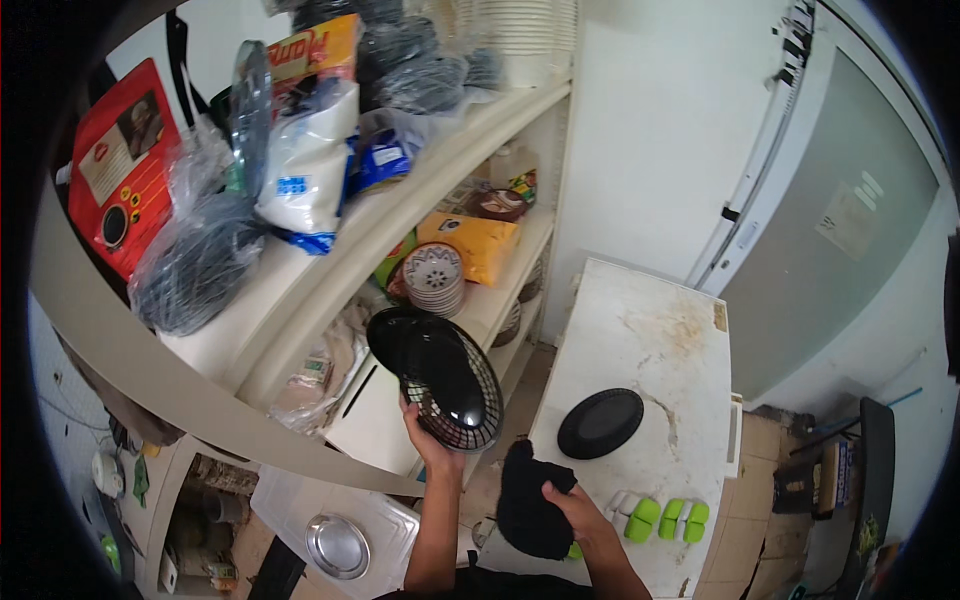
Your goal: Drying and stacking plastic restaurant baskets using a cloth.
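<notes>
My left hand (432, 440) grips the lower edge of a glossy black plastic basket (478, 400) with latticed sides, tilted up before the shelves. A second rounded black piece (392, 335) shows at its upper left; whether it is a separate basket I cannot tell. My right hand (575, 507) is closed on a bunched black cloth (535, 505), with the thumb on top. The cloth hangs to the right of the basket, apart from it. To the right, an oval black basket or tray (600, 423) lies on a worn white top (640, 345).
Green-and-white objects (685, 520) sit near the white top's front. Patterned bowls (435, 275) are stacked on the middle shelf; bags and packages (310, 165) crowd the upper shelf (450, 135). A round metal dish (337, 546) is at lower left. A frosted door (850, 220) stands at right.
</notes>
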Demonstrator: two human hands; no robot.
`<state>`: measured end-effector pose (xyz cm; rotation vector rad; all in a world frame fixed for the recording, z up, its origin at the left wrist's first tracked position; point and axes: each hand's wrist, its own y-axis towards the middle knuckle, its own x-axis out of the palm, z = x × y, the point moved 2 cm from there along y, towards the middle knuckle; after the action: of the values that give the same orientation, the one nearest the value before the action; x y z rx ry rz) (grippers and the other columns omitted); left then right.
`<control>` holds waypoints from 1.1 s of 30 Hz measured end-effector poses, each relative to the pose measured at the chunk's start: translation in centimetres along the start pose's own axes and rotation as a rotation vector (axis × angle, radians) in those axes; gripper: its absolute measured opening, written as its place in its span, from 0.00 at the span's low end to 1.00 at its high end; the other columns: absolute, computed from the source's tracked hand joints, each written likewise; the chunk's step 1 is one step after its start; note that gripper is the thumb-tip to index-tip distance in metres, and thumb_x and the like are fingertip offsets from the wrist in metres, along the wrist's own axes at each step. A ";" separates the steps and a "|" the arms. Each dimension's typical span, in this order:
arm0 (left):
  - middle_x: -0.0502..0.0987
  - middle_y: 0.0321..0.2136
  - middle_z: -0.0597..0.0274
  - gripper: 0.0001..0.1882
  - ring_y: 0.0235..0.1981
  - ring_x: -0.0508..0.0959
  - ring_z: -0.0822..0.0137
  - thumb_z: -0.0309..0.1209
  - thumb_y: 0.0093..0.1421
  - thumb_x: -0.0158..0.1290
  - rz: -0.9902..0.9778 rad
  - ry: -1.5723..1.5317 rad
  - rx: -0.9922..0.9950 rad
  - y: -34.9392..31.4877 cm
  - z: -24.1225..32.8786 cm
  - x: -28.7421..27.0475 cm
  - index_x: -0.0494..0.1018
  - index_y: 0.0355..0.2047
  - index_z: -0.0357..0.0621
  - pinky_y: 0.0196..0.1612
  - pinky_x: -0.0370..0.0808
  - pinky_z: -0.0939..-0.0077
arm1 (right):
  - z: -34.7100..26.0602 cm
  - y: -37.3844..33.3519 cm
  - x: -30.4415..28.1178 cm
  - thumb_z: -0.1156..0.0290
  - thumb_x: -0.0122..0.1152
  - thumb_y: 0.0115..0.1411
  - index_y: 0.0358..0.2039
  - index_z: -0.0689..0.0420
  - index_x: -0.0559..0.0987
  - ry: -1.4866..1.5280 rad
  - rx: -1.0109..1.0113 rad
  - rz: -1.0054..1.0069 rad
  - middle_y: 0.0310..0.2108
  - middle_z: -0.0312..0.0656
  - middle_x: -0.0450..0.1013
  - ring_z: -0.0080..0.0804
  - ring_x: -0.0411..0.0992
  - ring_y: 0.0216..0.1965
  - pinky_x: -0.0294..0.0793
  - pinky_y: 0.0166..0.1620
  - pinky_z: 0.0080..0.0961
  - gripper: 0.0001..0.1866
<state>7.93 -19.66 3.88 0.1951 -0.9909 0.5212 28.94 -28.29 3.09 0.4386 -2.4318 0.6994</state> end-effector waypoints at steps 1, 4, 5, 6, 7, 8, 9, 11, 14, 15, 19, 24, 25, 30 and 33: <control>0.66 0.55 0.58 0.28 0.54 0.70 0.59 0.37 0.60 0.42 0.108 0.065 0.079 1.0 0.9 -0.6 0.56 0.62 0.55 0.53 0.72 0.62 | 0.3 0.2 -0.2 0.58 0.63 0.59 0.54 0.61 0.70 -0.025 0.000 0.047 0.45 0.39 0.74 0.29 0.73 0.44 0.72 0.49 0.27 0.28; 0.66 0.54 0.58 0.28 0.53 0.70 0.59 0.33 0.60 0.41 0.274 0.106 0.216 3.6 2.3 -0.9 0.55 0.62 0.54 0.53 0.72 0.61 | 0.6 0.5 -0.3 0.58 0.63 0.59 0.55 0.61 0.69 -0.040 0.019 0.152 0.45 0.39 0.74 0.30 0.73 0.44 0.72 0.49 0.28 0.28; 0.64 0.56 0.56 0.28 0.55 0.68 0.59 0.33 0.62 0.40 0.313 0.141 0.230 4.4 2.7 -1.2 0.53 0.63 0.52 0.56 0.69 0.63 | 0.7 0.4 -0.4 0.59 0.63 0.59 0.56 0.61 0.68 -0.017 0.034 0.220 0.46 0.40 0.73 0.31 0.72 0.46 0.72 0.50 0.28 0.29; 0.64 0.56 0.56 0.28 0.55 0.68 0.59 0.33 0.62 0.40 0.323 0.135 0.239 5.5 2.7 -1.6 0.53 0.63 0.52 0.56 0.69 0.63 | 1.2 0.5 -0.7 0.59 0.63 0.59 0.56 0.61 0.68 -0.028 0.041 0.213 0.46 0.40 0.73 0.31 0.72 0.46 0.72 0.50 0.28 0.29; 0.63 0.57 0.55 0.27 0.56 0.67 0.59 0.32 0.63 0.39 0.348 0.172 0.285 6.9 2.4 -2.2 0.53 0.64 0.51 0.57 0.67 0.64 | 1.8 0.9 -1.0 0.59 0.62 0.59 0.56 0.60 0.66 0.004 0.000 0.207 0.47 0.40 0.72 0.31 0.72 0.47 0.72 0.51 0.29 0.29; 0.62 0.58 0.54 0.27 0.57 0.66 0.58 0.32 0.64 0.38 0.374 0.211 0.329 8.1 1.7 -3.1 0.52 0.64 0.49 0.59 0.64 0.65 | 2.0 1.2 -1.2 0.58 0.62 0.59 0.57 0.60 0.65 0.037 -0.039 0.203 0.48 0.41 0.72 0.32 0.71 0.48 0.71 0.51 0.30 0.30; 0.60 0.59 0.52 0.26 0.58 0.63 0.58 0.31 0.67 0.36 0.390 0.265 0.371 9.3 1.2 -3.7 0.51 0.65 0.47 0.61 0.60 0.67 | 2.1 1.5 -0.9 0.58 0.62 0.59 0.57 0.60 0.65 0.030 -0.032 0.195 0.48 0.41 0.72 0.32 0.71 0.48 0.71 0.51 0.30 0.30; 0.60 0.59 0.52 0.25 0.58 0.64 0.58 0.31 0.68 0.36 0.422 0.334 0.365 10.3 -0.4 -4.0 0.50 0.65 0.45 0.62 0.59 0.68 | 2.0 1.8 -0.6 0.59 0.63 0.59 0.58 0.60 0.64 0.070 -0.032 0.207 0.50 0.42 0.70 0.32 0.70 0.50 0.70 0.52 0.31 0.31; 0.58 0.60 0.48 0.26 0.59 0.62 0.55 0.36 0.70 0.35 0.399 0.524 0.472 12.1 -1.7 -6.0 0.48 0.65 0.40 0.63 0.57 0.66 | 1.8 2.0 0.4 0.59 0.62 0.60 0.58 0.60 0.65 0.052 -0.023 0.202 0.50 0.42 0.70 0.33 0.70 0.49 0.71 0.52 0.31 0.31; 0.56 0.61 0.46 0.28 0.60 0.60 0.54 0.39 0.70 0.35 0.404 0.605 0.499 12.3 -1.9 -6.2 0.48 0.65 0.39 0.64 0.55 0.65 | 1.9 2.1 0.3 0.59 0.62 0.60 0.58 0.60 0.65 0.053 -0.023 0.202 0.50 0.42 0.70 0.33 0.70 0.49 0.71 0.52 0.31 0.31; 0.48 0.63 0.42 0.33 0.64 0.52 0.49 0.47 0.69 0.36 0.466 0.713 0.493 11.8 -2.9 -5.7 0.47 0.65 0.37 0.65 0.50 0.58 | 2.6 2.3 -0.7 0.59 0.62 0.60 0.58 0.59 0.65 0.052 -0.003 0.224 0.50 0.42 0.70 0.34 0.70 0.49 0.71 0.52 0.32 0.30; 0.45 0.63 0.42 0.31 0.65 0.48 0.47 0.45 0.69 0.38 0.495 1.138 0.701 8.0 -5.0 -4.8 0.50 0.63 0.35 0.64 0.48 0.52 | 2.1 1.0 -1.9 0.58 0.61 0.60 0.57 0.60 0.66 0.086 -0.019 0.298 0.50 0.42 0.71 0.33 0.70 0.50 0.71 0.53 0.32 0.29; 0.45 0.63 0.42 0.29 0.65 0.47 0.47 0.42 0.68 0.40 0.465 1.233 0.807 6.9 -5.7 -4.0 0.52 0.62 0.34 0.64 0.47 0.49 | 1.9 0.7 -2.2 0.58 0.61 0.60 0.57 0.60 0.66 0.096 -0.050 0.300 0.49 0.42 0.71 0.33 0.70 0.50 0.71 0.52 0.31 0.29; 0.52 0.61 0.40 0.28 0.63 0.51 0.44 0.38 0.63 0.47 -0.308 1.338 0.657 0.6 -11.9 -2.5 0.57 0.61 0.38 0.63 0.47 0.46 | 1.3 -1.0 -4.4 0.58 0.61 0.60 0.57 0.60 0.67 0.110 -0.128 0.361 0.48 0.40 0.71 0.32 0.70 0.48 0.71 0.52 0.31 0.29; 0.54 0.61 0.39 0.38 0.63 0.52 0.40 0.45 0.56 0.54 -0.725 1.435 0.352 -1.7 -17.1 -2.1 0.56 0.63 0.41 0.63 0.48 0.44 | 1.5 -1.8 -5.3 0.57 0.61 0.60 0.56 0.60 0.67 0.114 -0.080 0.391 0.47 0.40 0.72 0.29 0.71 0.47 0.71 0.50 0.29 0.29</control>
<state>20.58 -15.16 -6.97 0.3856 0.5884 0.0580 33.22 -29.83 -0.44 -0.1115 -2.4485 0.7596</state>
